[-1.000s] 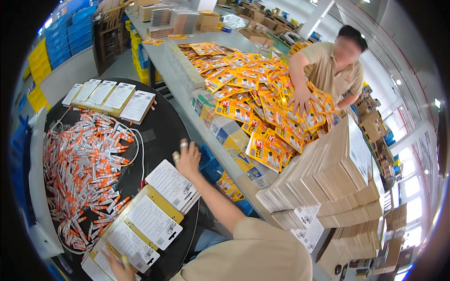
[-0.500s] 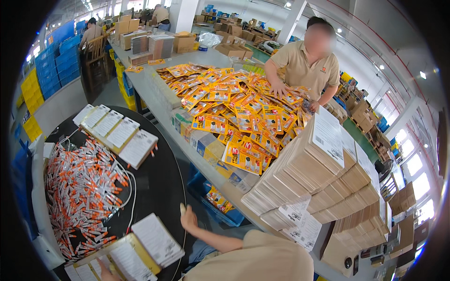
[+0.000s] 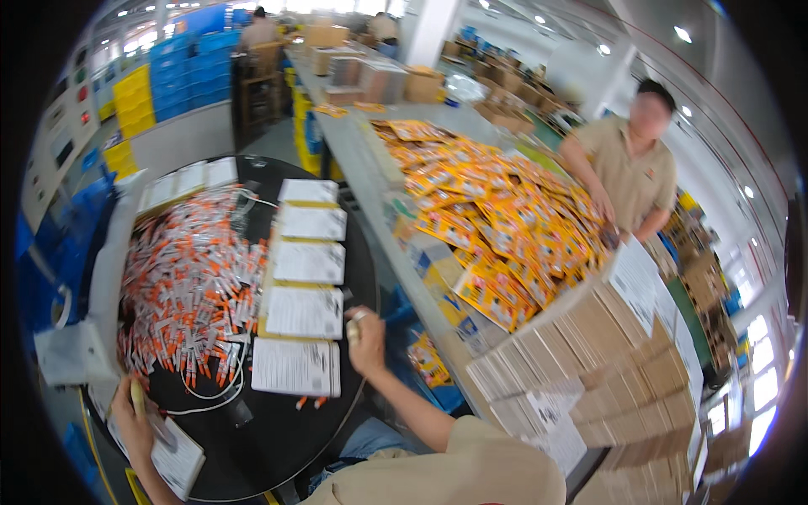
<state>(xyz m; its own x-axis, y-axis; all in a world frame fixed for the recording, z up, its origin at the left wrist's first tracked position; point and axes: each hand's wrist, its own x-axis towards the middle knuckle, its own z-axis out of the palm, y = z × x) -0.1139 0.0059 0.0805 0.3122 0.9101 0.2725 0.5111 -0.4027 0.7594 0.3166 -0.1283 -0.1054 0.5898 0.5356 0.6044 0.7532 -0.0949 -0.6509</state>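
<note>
Cards (image 3: 296,367) line the table's (image 3: 278,446) edge, likely for reach; our left hand (image 3: 135,423) meets some, grip unclear; our half-curled right hand (image 3: 367,343) looks empty.

- Bare black surface runs along the near side of the round table (image 3: 282,446), leaving a low way across for the left hand (image 3: 133,421).
- A heap of orange-capped tubes (image 3: 189,286) blocks straight passage beyond, with a white cord (image 3: 206,411) looped at its near end.
- A row of card stacks (image 3: 310,263) stands between that heap and the right hand (image 3: 367,341).
- Past the long table (image 3: 349,139) edge, I see piled yellow packets (image 3: 497,223) and tall brown stacks (image 3: 581,353) barring the way.
</note>
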